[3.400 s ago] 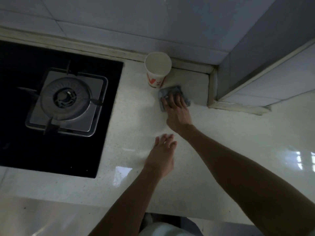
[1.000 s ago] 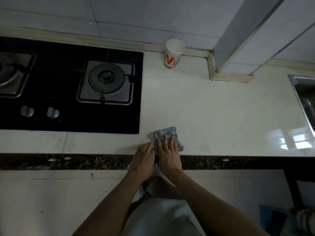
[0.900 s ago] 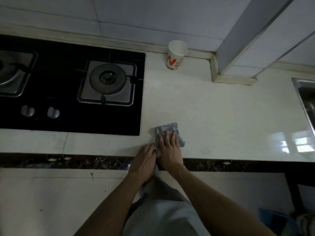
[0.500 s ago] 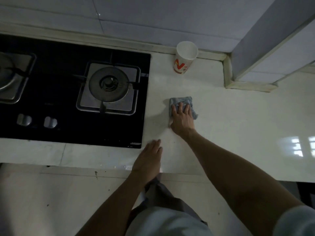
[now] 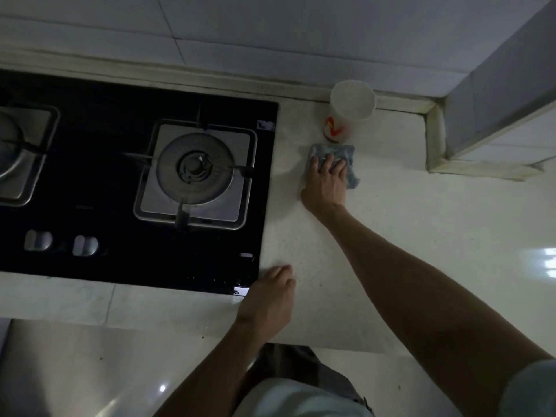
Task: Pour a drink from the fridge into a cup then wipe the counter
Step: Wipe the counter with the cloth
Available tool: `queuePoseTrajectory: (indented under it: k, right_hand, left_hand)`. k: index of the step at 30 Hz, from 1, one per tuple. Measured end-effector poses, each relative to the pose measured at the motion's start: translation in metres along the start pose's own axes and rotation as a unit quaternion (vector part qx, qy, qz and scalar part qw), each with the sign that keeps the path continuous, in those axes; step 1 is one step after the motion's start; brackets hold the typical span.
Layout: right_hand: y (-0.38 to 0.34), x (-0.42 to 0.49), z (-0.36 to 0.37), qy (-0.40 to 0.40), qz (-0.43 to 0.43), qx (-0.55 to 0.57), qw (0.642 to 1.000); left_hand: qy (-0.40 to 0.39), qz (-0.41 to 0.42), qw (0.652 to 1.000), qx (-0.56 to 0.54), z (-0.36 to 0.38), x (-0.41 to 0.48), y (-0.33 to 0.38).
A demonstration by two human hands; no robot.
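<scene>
Head view, looking steeply down on a pale, glossy, finely speckled stone counter [image 5: 421,236]. Right hand [image 5: 326,182] laid palm-down on a crumpled blue-grey cloth [image 5: 352,171], fingers straight and spread, pressing the soft fabric flat against the stone. Cloth bunched into a rough square, a ragged corner poking out to the right of the hand; far edge at the foot of a paper cup [image 5: 349,112], touching or just short of it, cannot tell which. Cup white, tapered, round-mouthed, upright, with a red-and-orange mark on its side, standing at the back of the counter just beside the raised wall ledge. Left hand [image 5: 267,302] resting near the counter's front edge, at the near right corner of a black glass hob [image 5: 120,266], fingers close together and slightly bent, holding nothing. On the hob, a round ribbed burner [image 5: 195,170] in a square brushed-metal tray with rounded corners, under a four-armed pan support. Two stubby metal knobs [image 5: 84,245] nearer the front. Large smooth pale wall tiles [image 5: 270,34] behind; a square tiled column [image 5: 496,94] at the right, rising from the counter.
</scene>
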State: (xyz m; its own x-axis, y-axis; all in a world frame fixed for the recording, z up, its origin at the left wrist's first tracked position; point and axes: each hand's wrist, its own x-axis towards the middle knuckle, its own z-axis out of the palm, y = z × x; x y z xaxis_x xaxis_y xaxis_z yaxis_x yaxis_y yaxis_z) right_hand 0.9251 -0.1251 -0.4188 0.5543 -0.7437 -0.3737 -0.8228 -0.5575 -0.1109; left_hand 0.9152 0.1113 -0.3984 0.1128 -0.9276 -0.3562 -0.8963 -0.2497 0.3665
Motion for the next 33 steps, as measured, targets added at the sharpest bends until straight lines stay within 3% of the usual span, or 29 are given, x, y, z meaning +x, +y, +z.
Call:
queuePoseTrajectory:
  k: [4,11,19,23,33]
  right_hand:
    - [-0.022,-0.015,0.014,0.004,-0.060,-0.020,0.998]
    - [-0.040,0.006,0.006,0.010,-0.092,-0.035,0.995]
    - [-0.057,0.071,-0.013,0.010,-0.070,-0.006,0.998]
    - [-0.055,0.104,-0.026,-0.007,-0.064,-0.020,0.998]
    - [-0.058,0.126,-0.038,-0.001,-0.042,-0.077,0.996]
  left_hand:
    - [-0.022,-0.012,1.000,-0.008,-0.007,0.010,0.000]
    - [0.000,0.008,0.998,0.059,-0.012,0.017,-0.007]
    - [0.021,0.010,0.998,0.066,-0.005,0.015,-0.013]
    - [-0.031,-0.004,0.999,0.026,-0.001,0.013,-0.010]
    - [0.041,-0.022,0.998,0.031,0.000,0.012,-0.010]
